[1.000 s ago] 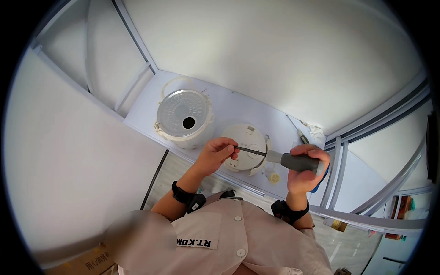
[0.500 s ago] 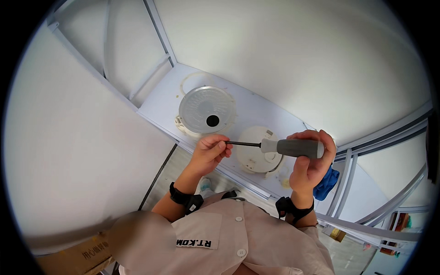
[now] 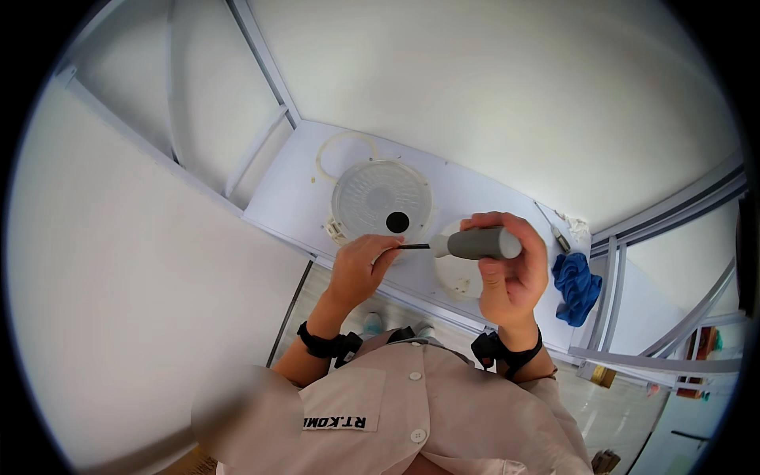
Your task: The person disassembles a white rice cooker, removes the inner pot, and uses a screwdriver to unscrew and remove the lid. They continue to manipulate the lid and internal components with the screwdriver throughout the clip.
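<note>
My right hand [image 3: 518, 277] grips a screwdriver [image 3: 475, 244] by its thick grey handle, thumb below and fingers over the top. The dark shaft points left, toward my left hand [image 3: 356, 273], whose thumb and fingers are pinched at its tip, so the tip itself is hidden. Beyond my left hand stands a round white appliance body [image 3: 342, 231]. On its top is a shiny metal disc [image 3: 372, 194] with a black round spot [image 3: 397, 222] on it. Partly behind the screwdriver and my right hand lies a round white lid-like part [image 3: 459, 275].
A thin whitish ring [image 3: 321, 154] lies at the far left of the white table [image 3: 273, 186]. Toward the right end are a blue cloth [image 3: 578, 289], a second screwdriver [image 3: 560, 240] and crumpled white tissue [image 3: 578, 228]. A metal frame [image 3: 609, 293] borders that end.
Both hands keep hold of the screwdriver. My right hand has come left and the handle end now faces me more. The view has shifted, uncovering the second screwdriver and more of the blue cloth.
</note>
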`<state>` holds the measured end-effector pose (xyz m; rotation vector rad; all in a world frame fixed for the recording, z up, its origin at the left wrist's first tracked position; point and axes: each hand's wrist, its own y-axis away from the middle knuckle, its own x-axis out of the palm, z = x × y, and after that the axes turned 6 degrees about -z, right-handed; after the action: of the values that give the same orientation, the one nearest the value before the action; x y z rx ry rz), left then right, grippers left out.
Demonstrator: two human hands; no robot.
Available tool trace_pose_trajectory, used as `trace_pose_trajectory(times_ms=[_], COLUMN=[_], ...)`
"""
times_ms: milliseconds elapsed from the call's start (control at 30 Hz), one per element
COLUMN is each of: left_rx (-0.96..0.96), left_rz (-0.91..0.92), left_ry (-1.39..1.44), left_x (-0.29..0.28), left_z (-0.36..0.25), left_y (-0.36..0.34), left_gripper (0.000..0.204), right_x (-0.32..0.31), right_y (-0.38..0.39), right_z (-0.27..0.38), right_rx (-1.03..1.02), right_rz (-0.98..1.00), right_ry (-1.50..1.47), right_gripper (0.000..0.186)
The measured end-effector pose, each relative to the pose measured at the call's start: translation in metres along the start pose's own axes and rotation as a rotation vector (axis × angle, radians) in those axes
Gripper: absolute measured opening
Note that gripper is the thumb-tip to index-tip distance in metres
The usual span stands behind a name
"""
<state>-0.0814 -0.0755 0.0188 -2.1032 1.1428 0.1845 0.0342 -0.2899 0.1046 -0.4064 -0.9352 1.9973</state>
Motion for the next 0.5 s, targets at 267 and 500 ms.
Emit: trace_pose_trajectory(times_ms=[267, 500], left_rx=[0.111, 0.145], left_rz=[0.042, 0.099], left_ry=[-0.141, -0.111], left_x=[-0.025, -0.025], left_z=[0.028, 0.047], left_y=[-0.008, -0.007], left_gripper=[0.012, 0.012], right_x=[0.048, 0.065], right_y=[-0.012, -0.016], right_z=[-0.01, -0.013], right_rx=[-0.058, -0.12], right_rz=[0.101, 0.099], right_ry=[0.23, 0.405], right_gripper=[0.047, 0.047])
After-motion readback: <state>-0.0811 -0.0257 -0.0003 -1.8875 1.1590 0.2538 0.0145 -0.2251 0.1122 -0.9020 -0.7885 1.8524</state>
